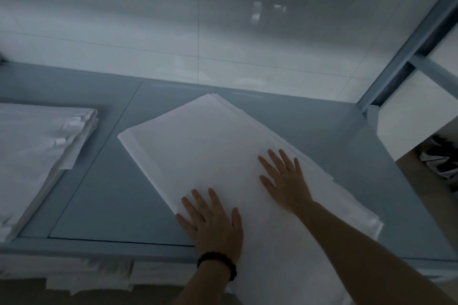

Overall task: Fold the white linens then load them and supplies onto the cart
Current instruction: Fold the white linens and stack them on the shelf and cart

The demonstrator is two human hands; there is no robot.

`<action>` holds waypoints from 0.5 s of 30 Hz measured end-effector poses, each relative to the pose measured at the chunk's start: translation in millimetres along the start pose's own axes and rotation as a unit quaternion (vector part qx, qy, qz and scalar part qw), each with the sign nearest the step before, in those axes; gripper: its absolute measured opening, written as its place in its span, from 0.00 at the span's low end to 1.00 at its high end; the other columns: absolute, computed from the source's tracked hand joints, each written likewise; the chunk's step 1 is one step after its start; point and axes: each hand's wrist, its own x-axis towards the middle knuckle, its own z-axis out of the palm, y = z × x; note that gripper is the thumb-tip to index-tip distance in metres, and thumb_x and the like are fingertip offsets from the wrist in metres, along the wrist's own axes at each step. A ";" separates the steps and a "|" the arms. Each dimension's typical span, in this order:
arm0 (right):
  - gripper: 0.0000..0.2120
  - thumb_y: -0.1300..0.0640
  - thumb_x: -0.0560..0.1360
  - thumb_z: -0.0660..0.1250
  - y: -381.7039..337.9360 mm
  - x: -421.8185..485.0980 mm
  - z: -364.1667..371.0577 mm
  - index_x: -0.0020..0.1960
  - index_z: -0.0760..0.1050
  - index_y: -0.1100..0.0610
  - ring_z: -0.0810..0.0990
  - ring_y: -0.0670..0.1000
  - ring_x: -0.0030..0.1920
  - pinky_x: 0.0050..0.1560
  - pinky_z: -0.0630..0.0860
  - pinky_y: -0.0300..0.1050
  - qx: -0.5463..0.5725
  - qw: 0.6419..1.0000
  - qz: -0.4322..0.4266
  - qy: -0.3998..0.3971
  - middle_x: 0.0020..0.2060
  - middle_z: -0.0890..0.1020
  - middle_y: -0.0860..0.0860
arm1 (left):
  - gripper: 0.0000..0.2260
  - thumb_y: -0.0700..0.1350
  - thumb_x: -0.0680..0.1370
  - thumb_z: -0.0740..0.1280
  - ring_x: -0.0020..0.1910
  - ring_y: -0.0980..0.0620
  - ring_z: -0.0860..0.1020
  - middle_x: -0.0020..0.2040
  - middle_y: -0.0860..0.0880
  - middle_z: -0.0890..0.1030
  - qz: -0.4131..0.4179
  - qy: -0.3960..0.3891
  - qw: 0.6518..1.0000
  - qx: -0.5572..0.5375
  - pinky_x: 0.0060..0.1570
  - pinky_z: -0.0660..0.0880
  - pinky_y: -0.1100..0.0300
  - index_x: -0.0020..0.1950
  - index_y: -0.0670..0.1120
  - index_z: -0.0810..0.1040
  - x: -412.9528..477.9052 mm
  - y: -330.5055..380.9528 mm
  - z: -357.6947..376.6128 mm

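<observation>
Tile is lining the pale wall behind a blue-grey table, whose top is showing panel seams. A blue metal post is slanting up at the right edge. The folded white linen is lying at an angle across the middle of the table, with its near end hanging over the front edge. Both hands are lying flat on it with fingers spread and straight, grasping nothing. The left hand, wearing a dark bracelet, is pressing near the linen's left edge, and the right hand is pressing farther in. A second white stack is sitting well apart at the left, cut off by the frame. More white cloth is showing below the front edge, mostly hidden. A crumpled dark-and-white thing at far right is too dim to make out.
</observation>
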 end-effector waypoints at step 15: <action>0.30 0.31 0.75 0.36 -0.5 11.5 32.2 0.72 0.28 0.37 0.36 0.49 0.77 0.73 0.36 0.62 -0.013 0.994 0.063 -0.086 0.77 0.38 0.41 | 0.40 0.69 0.69 0.32 0.75 0.36 0.34 0.78 0.42 0.36 0.120 0.016 0.988 0.097 0.70 0.34 0.36 0.78 0.52 0.38 52.6 -45.0 -7.5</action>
